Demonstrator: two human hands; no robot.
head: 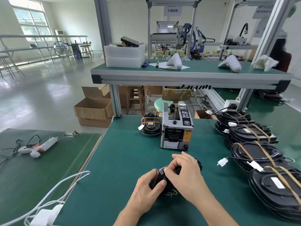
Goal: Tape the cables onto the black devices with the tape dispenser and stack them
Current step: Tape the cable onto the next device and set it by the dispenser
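On the side bench at the far left, a white glue gun [38, 146] is lying with its dark cord trailing off toward the left edge. White cables [53, 192] are running across the gap to a white adapter [47, 215] sitting at the near-left corner of our main bench [123, 157].

Near the middle of the near edge, we are holding a black device [162, 181] just above the mat. Our left hand [147, 187] is curling around its left side, thumb pressing on top. Our right hand [187, 172] is reaching over it, fingertips pinching a small clear piece of tape [161, 171] at the device's upper left edge. Thin coloured wires [171, 192] are poking out beneath the device.

Toward the far edge, one taped black device [150, 126] is resting just left of the grey tape dispenser [176, 128], touching or nearly touching it.

Along the right edge, stacks of taped devices [260, 154] are standing in a row from far to near, their white connectors [222, 162] pointing inward.
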